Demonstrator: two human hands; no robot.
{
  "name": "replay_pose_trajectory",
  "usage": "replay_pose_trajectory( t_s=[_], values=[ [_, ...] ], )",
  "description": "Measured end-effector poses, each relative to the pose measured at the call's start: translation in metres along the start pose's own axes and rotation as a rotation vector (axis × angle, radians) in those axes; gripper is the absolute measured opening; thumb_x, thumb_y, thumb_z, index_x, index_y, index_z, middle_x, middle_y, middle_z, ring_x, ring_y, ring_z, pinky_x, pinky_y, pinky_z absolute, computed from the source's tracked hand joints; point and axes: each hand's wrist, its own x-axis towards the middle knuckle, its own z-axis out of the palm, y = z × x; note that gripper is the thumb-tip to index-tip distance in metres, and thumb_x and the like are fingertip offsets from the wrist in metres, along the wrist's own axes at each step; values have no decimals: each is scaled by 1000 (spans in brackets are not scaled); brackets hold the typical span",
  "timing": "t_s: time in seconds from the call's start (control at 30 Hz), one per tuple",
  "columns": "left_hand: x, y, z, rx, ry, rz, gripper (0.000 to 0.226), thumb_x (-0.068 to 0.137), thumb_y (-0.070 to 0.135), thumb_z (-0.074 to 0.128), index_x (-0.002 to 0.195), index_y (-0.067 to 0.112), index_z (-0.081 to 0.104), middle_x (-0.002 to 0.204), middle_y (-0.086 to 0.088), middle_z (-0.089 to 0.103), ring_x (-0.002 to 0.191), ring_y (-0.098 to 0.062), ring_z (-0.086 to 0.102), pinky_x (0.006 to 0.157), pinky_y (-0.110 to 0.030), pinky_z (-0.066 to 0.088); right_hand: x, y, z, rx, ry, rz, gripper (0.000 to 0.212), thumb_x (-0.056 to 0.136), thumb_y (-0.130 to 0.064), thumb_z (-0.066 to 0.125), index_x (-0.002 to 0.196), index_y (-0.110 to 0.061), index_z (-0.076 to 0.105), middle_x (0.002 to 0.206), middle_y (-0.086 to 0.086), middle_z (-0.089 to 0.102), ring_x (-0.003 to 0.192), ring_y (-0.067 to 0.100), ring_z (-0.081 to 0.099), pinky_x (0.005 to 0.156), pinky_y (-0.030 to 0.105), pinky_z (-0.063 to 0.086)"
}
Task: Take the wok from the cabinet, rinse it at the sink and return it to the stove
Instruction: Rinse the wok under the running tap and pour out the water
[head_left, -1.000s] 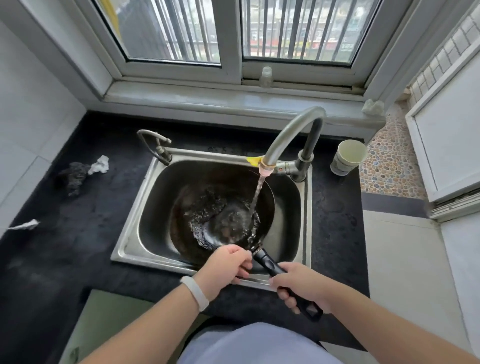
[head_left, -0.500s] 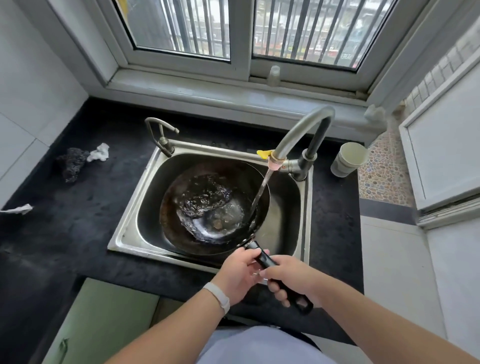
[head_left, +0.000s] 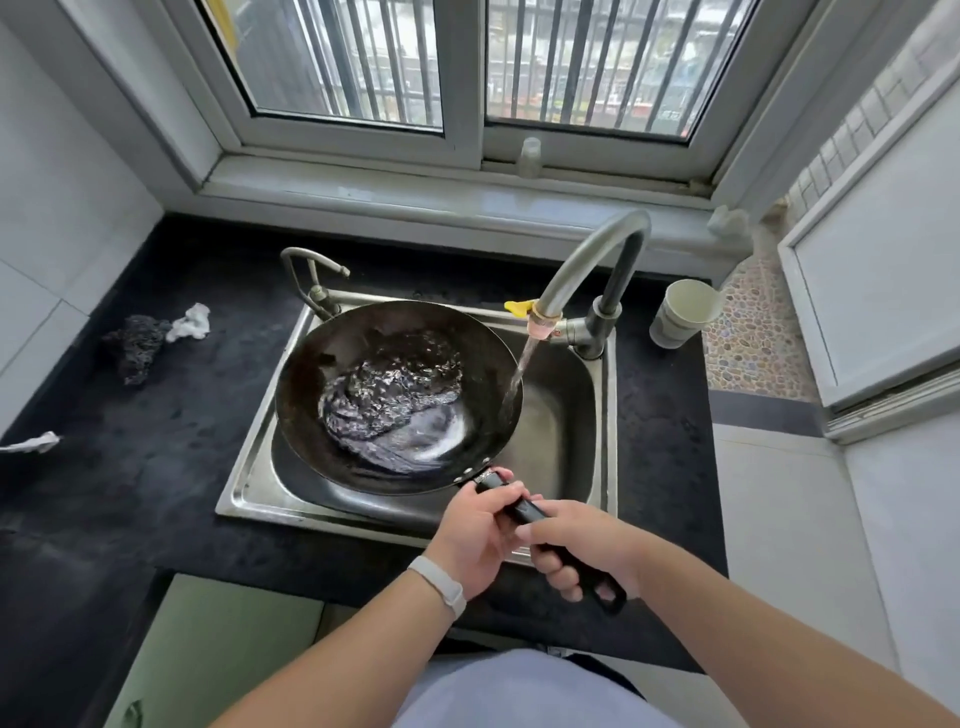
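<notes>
A dark round wok (head_left: 332, 358) hangs tilted over the steel sink (head_left: 566, 431), with water swirling inside it. Its black handle (head_left: 524, 512) runs toward me. My left hand (head_left: 475, 535) grips the handle close to the wok's rim. My right hand (head_left: 584, 545) grips the handle further back, near its loop end. The curved tap (head_left: 587, 265) is running, and the water stream (head_left: 517, 374) falls just past the wok's right rim into the basin.
A black counter (head_left: 130, 457) surrounds the sink. On it lie a dark scouring pad (head_left: 136, 343), crumpled white paper (head_left: 192, 323) and a white scrap (head_left: 31, 442). Stacked paper cups (head_left: 680, 314) stand right of the tap. A smaller tap (head_left: 311, 280) is at the sink's back left.
The wok has been lifted and shifted left, out from under the stream. The water inside has sloshed across its bottom. My left hand moved from the rim onto the handle.
</notes>
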Motion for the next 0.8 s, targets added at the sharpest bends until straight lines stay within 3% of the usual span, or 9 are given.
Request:
replay_pose_trajectory(
  t_s=[0.13,0.3,0.6,0.8],
  values=[
    [-2,2,-3,17,37,29,17,94,-4,55,93,14,55,75,-7,65,79,-24,69,61,-34,58,4,2,0,31,-36,2,17,104,-24,46,118,-17,52,62,0,44,46,12,38,43,23,37],
    [-3,6,-4,44,43,58,17,94,-4,55,95,13,53,71,-5,66,76,-23,68,64,-38,55,3,-9,-1,-20,-58,24,36,102,-25,52,133,-7,46,65,2,51,49,14,46,46,26,44],
    [2,1,-2,31,76,14,14,92,-2,61,94,11,54,80,-13,63,77,-25,65,54,-32,55,-2,-9,6,-258,145,-82,24,96,-29,57,112,-13,63,58,1,55,43,14,48,42,28,44],
    [4,-4,-5,85,70,7,16,91,-1,62,95,12,54,82,-14,65,73,-23,67,63,-35,55,-3,-1,3,-268,146,-90,23,93,-31,62,107,-14,64,57,1,55,44,16,48,42,29,44]
  ],
)
